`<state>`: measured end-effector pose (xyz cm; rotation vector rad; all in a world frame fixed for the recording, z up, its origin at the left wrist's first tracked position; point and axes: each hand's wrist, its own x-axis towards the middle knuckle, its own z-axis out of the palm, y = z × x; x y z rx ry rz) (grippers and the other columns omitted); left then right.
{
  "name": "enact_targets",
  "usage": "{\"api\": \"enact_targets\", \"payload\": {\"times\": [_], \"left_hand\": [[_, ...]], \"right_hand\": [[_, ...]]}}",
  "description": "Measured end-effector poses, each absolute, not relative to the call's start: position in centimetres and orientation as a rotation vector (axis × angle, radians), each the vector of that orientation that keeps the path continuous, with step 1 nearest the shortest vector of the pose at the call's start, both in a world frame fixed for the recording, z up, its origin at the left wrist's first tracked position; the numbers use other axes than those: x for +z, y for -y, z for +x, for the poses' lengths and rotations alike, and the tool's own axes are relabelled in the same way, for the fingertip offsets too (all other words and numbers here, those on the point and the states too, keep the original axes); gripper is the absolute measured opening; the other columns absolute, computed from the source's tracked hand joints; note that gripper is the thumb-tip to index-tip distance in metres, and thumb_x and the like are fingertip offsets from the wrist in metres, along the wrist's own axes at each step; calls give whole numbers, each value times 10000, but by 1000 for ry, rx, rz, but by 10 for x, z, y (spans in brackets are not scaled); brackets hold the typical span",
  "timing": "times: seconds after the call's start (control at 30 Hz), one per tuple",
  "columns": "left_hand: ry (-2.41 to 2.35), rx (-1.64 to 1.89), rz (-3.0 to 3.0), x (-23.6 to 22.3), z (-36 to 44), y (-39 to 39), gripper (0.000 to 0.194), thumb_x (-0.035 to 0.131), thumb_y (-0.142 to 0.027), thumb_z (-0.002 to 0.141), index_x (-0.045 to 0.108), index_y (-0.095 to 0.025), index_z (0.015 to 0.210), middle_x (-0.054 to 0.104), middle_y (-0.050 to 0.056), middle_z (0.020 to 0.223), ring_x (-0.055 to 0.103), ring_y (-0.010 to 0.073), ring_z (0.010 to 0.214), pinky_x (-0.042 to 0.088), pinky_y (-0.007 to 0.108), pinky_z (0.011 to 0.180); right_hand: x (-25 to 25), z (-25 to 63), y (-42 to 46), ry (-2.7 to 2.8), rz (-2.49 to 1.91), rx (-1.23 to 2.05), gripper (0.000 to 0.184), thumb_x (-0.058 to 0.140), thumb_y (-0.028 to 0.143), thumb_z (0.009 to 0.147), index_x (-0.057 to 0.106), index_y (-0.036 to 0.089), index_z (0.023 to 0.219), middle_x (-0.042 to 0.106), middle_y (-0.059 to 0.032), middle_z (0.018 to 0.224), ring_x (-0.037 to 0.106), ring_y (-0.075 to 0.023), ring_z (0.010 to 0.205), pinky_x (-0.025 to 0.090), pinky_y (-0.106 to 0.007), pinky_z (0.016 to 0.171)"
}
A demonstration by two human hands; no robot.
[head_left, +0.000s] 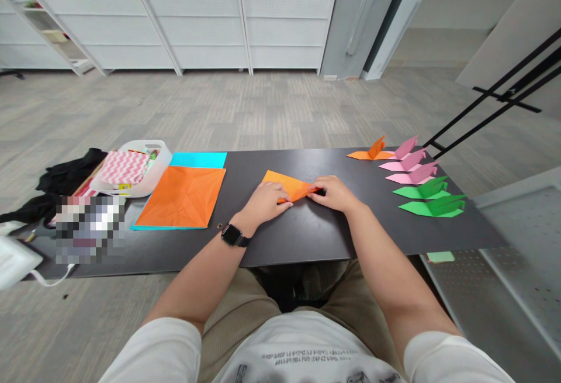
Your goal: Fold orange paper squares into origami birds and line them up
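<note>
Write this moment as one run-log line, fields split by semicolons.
left hand: on folded orange paper; right hand: at its pointed end; table left: orange sheet over blue sheet; table right: orange figure, pink figures, green figures

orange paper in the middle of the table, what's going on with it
A person has both hands on the folded orange paper: the left hand at its near edge, the right hand at its narrow end. Off to the right stand folded paper figures, one orange, three pink, two green. An orange sheet lies to the left.
</note>
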<state>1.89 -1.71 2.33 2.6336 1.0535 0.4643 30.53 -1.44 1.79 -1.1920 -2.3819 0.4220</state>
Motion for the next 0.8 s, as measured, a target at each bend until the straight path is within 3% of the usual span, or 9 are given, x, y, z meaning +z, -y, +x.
{"api": "enact_targets", "payload": {"times": [0.23,0.4,0.53,0.63,0.8], "left_hand": [[-1027,468,2615,20,19,15,166,706,-378,989,838,-279,975,755,56,998,684,253,991,505,414,934],[-1051,479,2572,17,21,13,118,725,-352,970,819,-281,957,779,42,1045,699,252,1029,505,426,976],[-1098,508,2529,18,23,14,66,763,-319,937,770,-259,963,783,39,1042,703,264,1038,513,421,960],[-1127,535,2494,19,22,15,110,780,-320,926,734,-252,999,774,43,1015,702,269,985,522,409,905],[-1051,509,2575,17,20,13,261,767,-347,947,754,-265,1195,757,66,1164,687,283,1088,505,429,996]], "right_hand": [[17,301,14,2312,-1287,366,128,696,340,953,748,237,899,751,-25,856,670,-199,798,462,-323,779],[11,295,13,2195,-1406,372,90,729,309,923,734,244,985,769,-18,887,685,-204,790,486,-327,772],[4,293,10,2136,-1466,325,252,778,310,895,729,264,1138,784,-21,943,715,-217,824,519,-356,823],[0,292,10,2125,-1491,309,355,796,298,885,705,276,1228,780,-11,935,718,-220,824,527,-374,849],[1,288,10,2088,-1530,304,603,806,265,870,603,266,1438,776,-20,955,721,-240,848,536,-392,846]]}}
